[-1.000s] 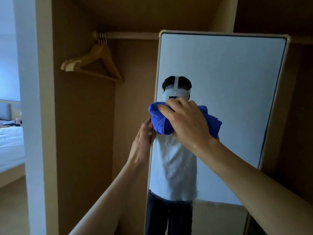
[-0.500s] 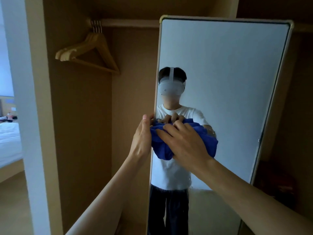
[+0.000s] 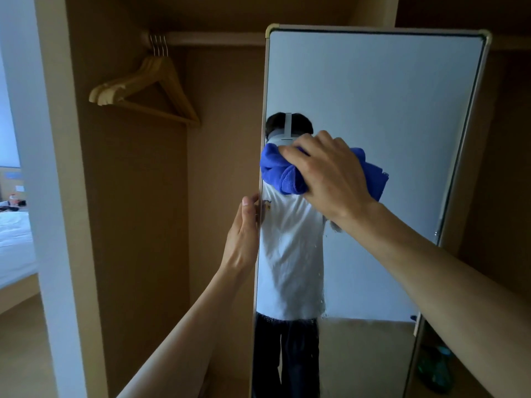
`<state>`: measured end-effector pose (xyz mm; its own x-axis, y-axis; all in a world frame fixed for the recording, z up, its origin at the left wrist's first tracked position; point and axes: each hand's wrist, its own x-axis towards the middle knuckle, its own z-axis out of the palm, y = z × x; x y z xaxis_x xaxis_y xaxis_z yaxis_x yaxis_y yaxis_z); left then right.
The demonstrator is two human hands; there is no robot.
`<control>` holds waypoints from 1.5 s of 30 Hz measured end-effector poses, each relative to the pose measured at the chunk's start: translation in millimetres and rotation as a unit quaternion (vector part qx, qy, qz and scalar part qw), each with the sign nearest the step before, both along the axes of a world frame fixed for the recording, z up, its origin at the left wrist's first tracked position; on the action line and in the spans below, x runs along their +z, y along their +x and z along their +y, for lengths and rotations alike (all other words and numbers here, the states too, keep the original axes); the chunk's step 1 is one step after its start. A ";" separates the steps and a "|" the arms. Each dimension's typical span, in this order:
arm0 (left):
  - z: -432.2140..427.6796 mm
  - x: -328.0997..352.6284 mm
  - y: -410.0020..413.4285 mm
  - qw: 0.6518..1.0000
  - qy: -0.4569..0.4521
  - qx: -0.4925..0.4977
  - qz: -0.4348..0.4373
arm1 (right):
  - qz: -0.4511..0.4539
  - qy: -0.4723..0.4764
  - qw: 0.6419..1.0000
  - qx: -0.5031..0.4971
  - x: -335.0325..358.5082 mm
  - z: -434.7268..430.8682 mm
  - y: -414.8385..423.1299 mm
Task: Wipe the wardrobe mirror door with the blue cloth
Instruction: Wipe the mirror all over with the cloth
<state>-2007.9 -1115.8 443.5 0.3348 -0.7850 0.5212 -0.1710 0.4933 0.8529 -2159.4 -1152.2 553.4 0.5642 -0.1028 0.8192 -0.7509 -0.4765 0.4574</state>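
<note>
The wardrobe mirror door (image 3: 388,104) stands open in front of me, tall, with a pale frame. My right hand (image 3: 330,170) grips a bunched blue cloth (image 3: 283,173) and presses it against the glass near the mirror's left edge, at mid height. My left hand (image 3: 244,234) holds the door's left edge just below the cloth, its thumb on the front of the frame and the other fingers hidden behind it. Small water drops run down the glass below the cloth. The mirror reflects a person in a white shirt and part of the cloth.
Several wooden hangers (image 3: 146,90) hang from the rail (image 3: 207,40) inside the wardrobe at upper left. A white wardrobe post (image 3: 48,196) stands at left, with a bed (image 3: 14,242) beyond it. A green bottle (image 3: 436,369) sits low at the right.
My right hand has swept the cloth down the glass and back up, now a little to the right. My left hand has slid slightly lower along the door's edge.
</note>
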 end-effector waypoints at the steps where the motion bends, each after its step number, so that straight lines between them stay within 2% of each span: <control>1: 0.2 -0.1 -0.7 1.000 0.001 0.003 -0.005 | -0.005 -0.002 1.000 0.002 0.3 -0.9 -1.0; 7: -0.2 -2.8 -1.8 1.000 0.001 0.008 -0.007 | 0.025 -0.001 1.000 0.010 -35.3 -6.9 -3.3; 13: -7.9 -9.4 -4.9 1.000 -0.017 0.018 0.013 | 0.056 0.040 0.997 0.039 -91.0 -8.0 -9.2; 17: -10.8 -12.1 -7.7 0.999 -0.028 0.036 0.003 | 0.065 0.049 0.995 0.051 -102.3 -7.3 -15.4; 21: -10.5 -12.2 -11.8 0.999 -0.029 0.043 -0.004 | 0.054 0.038 0.997 0.035 -81.0 -8.1 -19.6; 28: -11.0 -11.8 -18.8 0.993 -0.007 0.108 -0.054 | -0.007 0.021 1.000 -0.016 5.2 -11.8 -46.5; 32: -13.9 -12.9 -24.9 0.987 0.001 0.142 -0.069 | -0.001 0.033 0.999 -0.006 16.5 -13.7 -53.6; 39: -19.5 -15.7 -32.6 0.981 0.010 0.178 -0.079 | 0.057 0.026 0.998 0.022 -39.1 -18.1 -67.9; 45: -15.2 -18.3 -50.6 0.977 0.019 0.198 -0.076 | 0.068 0.070 0.994 0.049 -85.6 -19.1 -82.8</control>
